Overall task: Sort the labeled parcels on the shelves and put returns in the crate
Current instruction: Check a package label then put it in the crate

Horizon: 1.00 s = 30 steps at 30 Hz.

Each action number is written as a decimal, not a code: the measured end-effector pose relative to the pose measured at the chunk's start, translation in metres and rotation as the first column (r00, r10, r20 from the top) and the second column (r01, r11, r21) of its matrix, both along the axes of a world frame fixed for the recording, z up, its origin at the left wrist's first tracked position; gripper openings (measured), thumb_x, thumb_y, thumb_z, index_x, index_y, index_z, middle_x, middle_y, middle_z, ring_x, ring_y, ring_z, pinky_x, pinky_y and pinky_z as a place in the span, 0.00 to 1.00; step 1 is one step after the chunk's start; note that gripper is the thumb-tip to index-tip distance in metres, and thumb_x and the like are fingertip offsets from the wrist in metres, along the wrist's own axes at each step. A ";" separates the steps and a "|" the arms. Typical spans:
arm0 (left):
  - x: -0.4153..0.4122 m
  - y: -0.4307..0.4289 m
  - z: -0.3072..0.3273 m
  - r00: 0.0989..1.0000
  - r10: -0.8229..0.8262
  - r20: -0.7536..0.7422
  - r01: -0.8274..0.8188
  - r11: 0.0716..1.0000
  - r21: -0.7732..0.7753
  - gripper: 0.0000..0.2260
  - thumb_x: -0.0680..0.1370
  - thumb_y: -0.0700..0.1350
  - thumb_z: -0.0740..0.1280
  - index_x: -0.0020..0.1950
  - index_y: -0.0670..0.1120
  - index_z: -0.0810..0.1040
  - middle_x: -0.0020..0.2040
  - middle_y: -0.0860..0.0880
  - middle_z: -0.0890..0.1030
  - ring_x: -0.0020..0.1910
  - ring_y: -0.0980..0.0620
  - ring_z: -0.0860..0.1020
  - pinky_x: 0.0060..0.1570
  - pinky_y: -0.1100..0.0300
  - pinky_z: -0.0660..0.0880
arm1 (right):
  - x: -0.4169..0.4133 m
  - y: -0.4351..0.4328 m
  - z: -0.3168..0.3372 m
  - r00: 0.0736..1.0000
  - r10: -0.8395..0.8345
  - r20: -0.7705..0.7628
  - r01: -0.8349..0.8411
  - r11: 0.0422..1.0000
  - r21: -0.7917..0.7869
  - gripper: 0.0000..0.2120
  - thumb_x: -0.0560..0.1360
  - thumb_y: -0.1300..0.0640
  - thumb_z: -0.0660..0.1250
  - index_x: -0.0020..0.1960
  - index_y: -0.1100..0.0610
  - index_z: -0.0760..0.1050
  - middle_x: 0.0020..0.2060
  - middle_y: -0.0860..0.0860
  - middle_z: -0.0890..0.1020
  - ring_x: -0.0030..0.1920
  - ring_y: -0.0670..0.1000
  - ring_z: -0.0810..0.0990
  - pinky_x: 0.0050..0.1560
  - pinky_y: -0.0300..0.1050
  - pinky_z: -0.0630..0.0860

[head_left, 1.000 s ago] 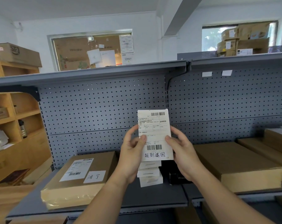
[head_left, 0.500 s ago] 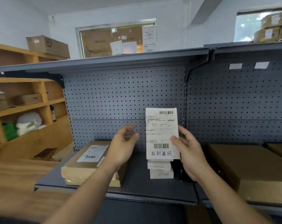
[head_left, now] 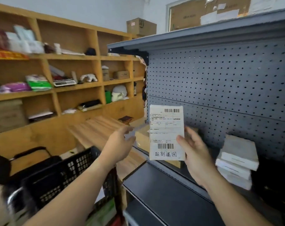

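Nearest, low on the left: a black plastic lattice crate [head_left: 60, 175], its rim just under the left forearm. To its right ran the dark grey metal shelf board [head_left: 163, 193].

The left hand [head_left: 119, 144] hung above the crate's far corner with fingers loosely spread. It gripped nothing and was clear of the parcel. Motion blur hid its fingertips.

The right hand [head_left: 194, 154] held the small flat white parcel [head_left: 166, 132], thumb pressed on the lower right of the face, the other fingers wrapped behind the right edge. The parcel stood upright in the air over the shelf's left end. Its printed shipping label, with two barcodes and a handwritten line at the bottom, faced the camera.

Right of that hand, a stack of white boxes [head_left: 236, 160] sat on the shelf. A brown cardboard parcel [head_left: 141, 139] showed partly between the hands. Behind was a grey perforated metal back panel [head_left: 220, 82].

Farther left were a pale wooden counter [head_left: 96, 129] and a wooden cubby shelving unit [head_left: 73, 57] packed with mixed goods. A cardboard carton [head_left: 141, 26] sat on top.
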State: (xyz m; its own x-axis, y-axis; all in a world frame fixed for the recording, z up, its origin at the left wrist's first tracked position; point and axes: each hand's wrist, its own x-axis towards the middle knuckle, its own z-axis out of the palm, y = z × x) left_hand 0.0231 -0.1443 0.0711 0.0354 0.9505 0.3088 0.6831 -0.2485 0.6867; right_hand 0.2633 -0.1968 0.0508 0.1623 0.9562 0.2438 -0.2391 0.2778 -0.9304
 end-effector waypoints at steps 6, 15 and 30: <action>-0.120 -0.017 -0.020 0.971 0.221 -0.086 -0.224 0.974 -0.028 0.17 0.84 0.50 0.64 0.73 0.50 0.73 0.70 0.50 0.75 0.64 0.51 0.75 0.61 0.59 0.72 | -0.112 0.044 -0.020 0.959 0.272 0.076 -0.270 0.962 -0.037 0.20 0.83 0.63 0.63 0.72 0.47 0.73 0.61 0.50 0.85 0.64 0.53 0.82 0.68 0.64 0.75; -0.292 -0.006 -0.060 0.889 0.438 -0.132 -0.449 0.891 -0.066 0.17 0.83 0.48 0.65 0.72 0.51 0.74 0.68 0.52 0.77 0.66 0.53 0.75 0.61 0.63 0.70 | -0.288 0.101 -0.046 0.852 0.522 0.050 -0.511 0.848 -0.143 0.18 0.83 0.62 0.63 0.68 0.44 0.73 0.57 0.50 0.87 0.58 0.54 0.86 0.56 0.58 0.82; -0.421 0.058 -0.160 0.836 0.539 -0.103 -0.541 0.779 -0.315 0.17 0.83 0.48 0.66 0.72 0.52 0.74 0.67 0.51 0.78 0.61 0.55 0.77 0.60 0.63 0.70 | -0.449 0.205 -0.151 0.750 0.656 0.079 -0.571 0.704 -0.423 0.19 0.83 0.60 0.65 0.71 0.46 0.72 0.57 0.50 0.86 0.57 0.52 0.86 0.58 0.59 0.82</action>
